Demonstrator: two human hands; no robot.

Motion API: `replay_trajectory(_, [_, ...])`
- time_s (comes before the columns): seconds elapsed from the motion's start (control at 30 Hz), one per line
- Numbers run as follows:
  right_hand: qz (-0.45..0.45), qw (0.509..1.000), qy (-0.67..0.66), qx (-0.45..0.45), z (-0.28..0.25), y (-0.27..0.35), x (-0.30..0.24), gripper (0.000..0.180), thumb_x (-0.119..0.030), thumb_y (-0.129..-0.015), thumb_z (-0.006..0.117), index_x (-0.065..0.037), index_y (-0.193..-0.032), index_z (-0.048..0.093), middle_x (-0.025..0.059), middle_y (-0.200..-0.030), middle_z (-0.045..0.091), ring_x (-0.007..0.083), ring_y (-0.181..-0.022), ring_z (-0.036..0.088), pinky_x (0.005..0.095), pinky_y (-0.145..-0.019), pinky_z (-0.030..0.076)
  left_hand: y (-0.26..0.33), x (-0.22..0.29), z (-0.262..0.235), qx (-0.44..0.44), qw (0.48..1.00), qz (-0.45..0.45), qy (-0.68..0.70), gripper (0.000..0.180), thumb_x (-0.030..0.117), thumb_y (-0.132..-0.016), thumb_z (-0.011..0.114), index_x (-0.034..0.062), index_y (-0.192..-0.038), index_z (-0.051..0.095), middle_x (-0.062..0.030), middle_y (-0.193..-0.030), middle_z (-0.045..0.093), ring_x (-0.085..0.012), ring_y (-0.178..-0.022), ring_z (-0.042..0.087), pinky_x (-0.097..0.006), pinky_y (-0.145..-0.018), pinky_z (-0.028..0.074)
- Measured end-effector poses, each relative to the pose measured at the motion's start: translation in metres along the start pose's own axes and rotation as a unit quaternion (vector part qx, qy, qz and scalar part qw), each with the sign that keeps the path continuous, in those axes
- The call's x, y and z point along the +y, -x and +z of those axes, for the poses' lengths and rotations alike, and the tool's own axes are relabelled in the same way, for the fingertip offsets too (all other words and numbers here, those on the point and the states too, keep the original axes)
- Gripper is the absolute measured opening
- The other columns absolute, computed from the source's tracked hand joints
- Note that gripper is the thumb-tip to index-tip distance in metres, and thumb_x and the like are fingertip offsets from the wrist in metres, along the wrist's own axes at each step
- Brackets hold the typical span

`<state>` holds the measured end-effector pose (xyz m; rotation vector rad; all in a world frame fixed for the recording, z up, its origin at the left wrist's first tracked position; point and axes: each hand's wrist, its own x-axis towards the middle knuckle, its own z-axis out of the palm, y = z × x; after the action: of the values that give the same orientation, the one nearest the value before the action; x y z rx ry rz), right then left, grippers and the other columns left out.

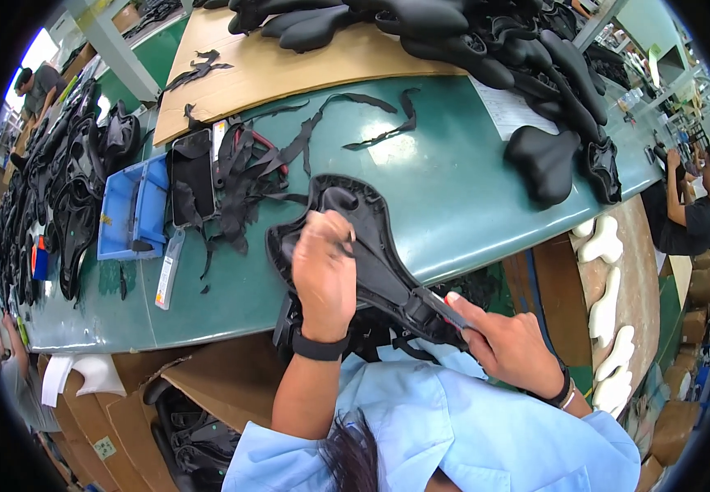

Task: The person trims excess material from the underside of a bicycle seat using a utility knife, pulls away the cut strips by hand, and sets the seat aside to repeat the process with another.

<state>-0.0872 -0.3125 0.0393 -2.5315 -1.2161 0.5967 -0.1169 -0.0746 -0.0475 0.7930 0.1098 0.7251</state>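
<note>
A black bicycle saddle point(361, 220) lies underside up at the table's front edge, its wide end away from me and its nose toward my right hand. Over the wide end is my left hand point(323, 258), blurred by motion, its fingers curled in; a small dark bit shows at the fingertips, too smeared to name. My right hand point(509, 348) is closed around a slim grey cutter knife point(451, 313), held along the saddle's nose. Whether the blade touches the cover is hidden.
Black trimmed strips point(248, 172) lie beside a blue bin point(132, 211) on the green table point(445, 197). Saddles point(543, 164) are piled at the far right, more at the left. Cardboard boxes point(232, 373) stand below. Co-workers point(699, 201) are at both sides.
</note>
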Motion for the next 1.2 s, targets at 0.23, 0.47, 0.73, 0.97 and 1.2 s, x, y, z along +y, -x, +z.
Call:
replay_trajectory(0.23, [-0.001, 0.991, -0.091, 0.095, 0.021, -0.001, 0.003, 0.054, -0.012, -0.084, 0.067, -0.010, -0.136, 0.052, 0.0122, -0.082, 0.068, 0.0259, -0.069, 0.066, 0.0347, -0.062, 0.048, 0.007, 0.014, -0.014, -0.153, 0.979, -0.008, -0.135, 0.013, 0.011, -0.089, 0.060, -0.0008, -0.084, 0.060, -0.0041, -0.081, 0.057, -0.0162, -0.080, 0.056, -0.029, -0.077, 0.046])
replay_trajectory(0.47, [-0.051, 0.945, -0.314, 0.069, 0.026, -0.077, 0.019, 0.038, -0.012, -0.081, 0.072, -0.001, -0.115, 0.059, 0.0135, -0.089, 0.065, 0.0275, -0.076, 0.062, 0.0337, -0.075, 0.050, 0.083, 0.067, -0.014, -0.216, 0.751, -0.419, -0.463, 0.035, 0.025, -0.088, 0.072, 0.0007, -0.113, 0.062, -0.0122, -0.106, 0.069, -0.0153, -0.081, 0.067, -0.028, -0.069, 0.054])
replay_trajectory(0.73, [-0.070, 0.881, -0.468, 0.006, 0.032, -0.079, -0.017, 0.038, -0.017, -0.088, 0.068, 0.000, -0.119, 0.055, 0.0132, -0.114, 0.067, 0.0236, -0.100, 0.066, 0.0351, -0.089, 0.050, 0.075, 0.062, -0.020, 0.219, 0.908, -0.039, -0.354, 0.029, 0.024, -0.096, 0.062, 0.0011, -0.111, 0.051, -0.0043, -0.103, 0.057, -0.0114, -0.092, 0.053, -0.030, -0.086, 0.045])
replay_trajectory(0.97, [-0.042, 0.863, -0.494, 0.097, 0.037, -0.071, 0.015, 0.034, -0.011, -0.089, 0.066, 0.000, -0.119, 0.052, 0.0083, -0.108, 0.069, 0.0094, -0.083, 0.062, 0.0269, -0.075, 0.052, -0.068, 0.193, -0.043, 0.270, 0.911, 0.078, -0.301, 0.047, 0.047, -0.097, 0.056, 0.0026, -0.114, 0.054, -0.0074, -0.102, 0.063, -0.0135, -0.081, 0.061, -0.025, -0.068, 0.046])
replay_trajectory(1.2, [0.079, 0.800, -0.568, 0.174, 0.028, -0.084, 0.053, 0.031, -0.015, -0.091, 0.065, -0.001, -0.115, 0.050, 0.0068, -0.092, 0.066, 0.0096, -0.070, 0.062, 0.0240, -0.063, 0.051, -0.114, 0.099, 0.086, -0.166, 0.885, -0.118, -0.418, 0.036, 0.032, -0.095, 0.061, -0.0003, -0.112, 0.059, -0.0098, -0.106, 0.065, -0.0145, -0.082, 0.064, -0.027, -0.067, 0.050])
